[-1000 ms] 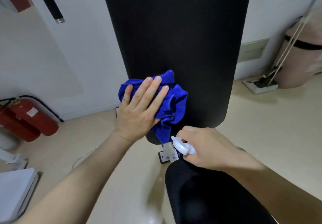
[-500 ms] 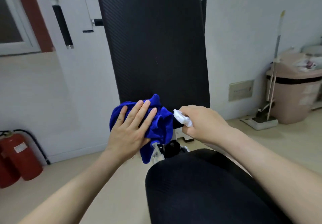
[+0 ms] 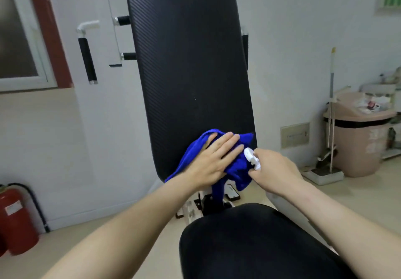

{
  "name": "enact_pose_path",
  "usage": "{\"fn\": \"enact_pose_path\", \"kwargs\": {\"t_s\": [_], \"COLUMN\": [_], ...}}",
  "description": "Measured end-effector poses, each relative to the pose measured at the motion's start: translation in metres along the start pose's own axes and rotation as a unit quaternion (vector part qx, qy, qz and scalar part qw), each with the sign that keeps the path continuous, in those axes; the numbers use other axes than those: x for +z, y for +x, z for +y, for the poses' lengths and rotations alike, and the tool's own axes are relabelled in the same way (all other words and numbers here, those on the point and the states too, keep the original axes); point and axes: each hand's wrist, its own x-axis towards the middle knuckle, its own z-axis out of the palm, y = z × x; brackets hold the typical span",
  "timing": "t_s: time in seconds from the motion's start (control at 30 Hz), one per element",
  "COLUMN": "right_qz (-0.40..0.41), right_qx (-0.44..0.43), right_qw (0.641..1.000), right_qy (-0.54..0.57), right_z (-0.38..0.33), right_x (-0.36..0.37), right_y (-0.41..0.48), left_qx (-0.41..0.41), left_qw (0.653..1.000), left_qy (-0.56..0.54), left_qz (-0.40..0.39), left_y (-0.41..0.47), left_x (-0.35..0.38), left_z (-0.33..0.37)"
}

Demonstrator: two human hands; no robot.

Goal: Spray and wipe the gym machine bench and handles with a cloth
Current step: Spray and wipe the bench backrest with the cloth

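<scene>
The upright black backrest (image 3: pixel 191 72) fills the view toward twelve o'clock. Its ribbed vinyl looks firm and probably slick once wet, so it should take a hard, flat rub without giving. The seat pad (image 3: pixel 249 241) lies below it at six o'clock. A foam-gripped handle (image 3: pixel 87 61) hangs at ten o'clock, with shorter grips (image 3: pixel 123 20) by the backrest's edge; none is touched. The blue cloth (image 3: pixel 191 157) sits bunched against the backrest's lower end, soft, light and prone to sliding, best pinned under a flat palm. The left hand (image 3: pixel 213 161) does this, fingers straight and spread on it. At its three o'clock the right hand (image 3: pixel 275 168) curls round the white head of a spray bottle (image 3: pixel 251 158), whose body is hidden.
</scene>
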Motion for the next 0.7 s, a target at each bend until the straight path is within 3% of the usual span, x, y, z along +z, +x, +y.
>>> {"fn": "enact_pose_path", "kwargs": {"t_s": [0.07, 0.17, 0.27, 0.33, 0.4, 0.47, 0.7], "right_qz": [0.002, 0.006, 0.015, 0.013, -0.01, -0.056, -0.182], "right_qx": [-0.027, -0.065, -0.074, -0.075, -0.087, -0.109, -0.033], "right_qw": [1.0, 0.998, 0.997, 0.997, 0.995, 0.991, 0.979], "right_qy": [-0.006, -0.004, 0.012, 0.022, 0.039, 0.047, 0.083], "right_z": [-0.01, -0.025, -0.028, -0.026, -0.017, -0.006, 0.016], "right_x": [-0.001, -0.004, -0.007, -0.009, -0.008, -0.004, -0.016], "right_y": [0.002, 0.0, 0.005, 0.009, 0.013, 0.013, 0.002], "left_qx": [-0.063, -0.221, -0.329, -0.269, -0.123, -0.038, 0.04], "left_qw": [0.996, 0.967, 0.934, 0.954, 0.988, 0.994, 0.992], "left_qy": [0.036, 0.098, 0.075, 0.063, 0.016, -0.054, -0.106], "left_qz": [0.044, 0.08, 0.121, 0.119, 0.097, 0.089, 0.05], "left_y": [-0.004, 0.016, 0.054, 0.064, 0.053, 0.036, 0.024], "left_x": [-0.021, -0.054, -0.064, -0.043, -0.01, 0.015, 0.033], "left_z": [-0.048, -0.117, -0.133, -0.098, -0.04, -0.001, 0.012]}}
